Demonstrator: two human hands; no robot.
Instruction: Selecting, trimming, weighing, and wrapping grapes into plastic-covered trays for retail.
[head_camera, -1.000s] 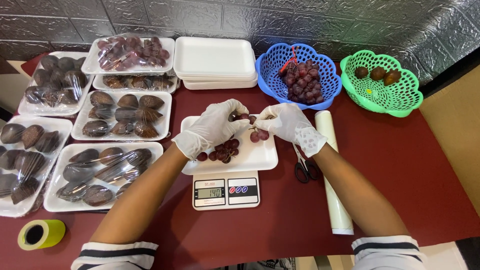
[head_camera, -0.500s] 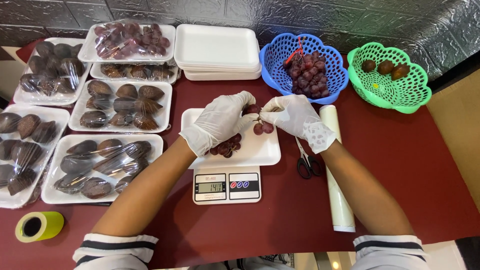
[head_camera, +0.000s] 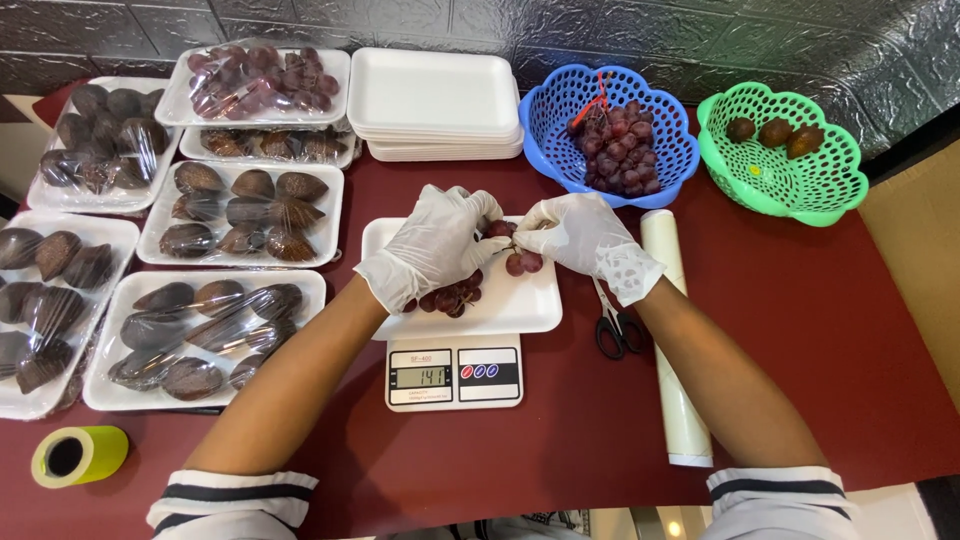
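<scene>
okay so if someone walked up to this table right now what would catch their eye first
Probably the two gloved hands, left hand and right hand, meeting over a white tray on a small scale at the table's middle, pinching a few red grapes. Next, the bright blue basket of grapes and green basket at the far right, then the wrapped trays of dark fruit on the left.

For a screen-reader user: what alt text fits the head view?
Two gloved hands, left hand and right hand, hold red grapes over a white tray on a scale. Around them on the red table: wrapped fruit trays, a blue basket, scissors.
</scene>
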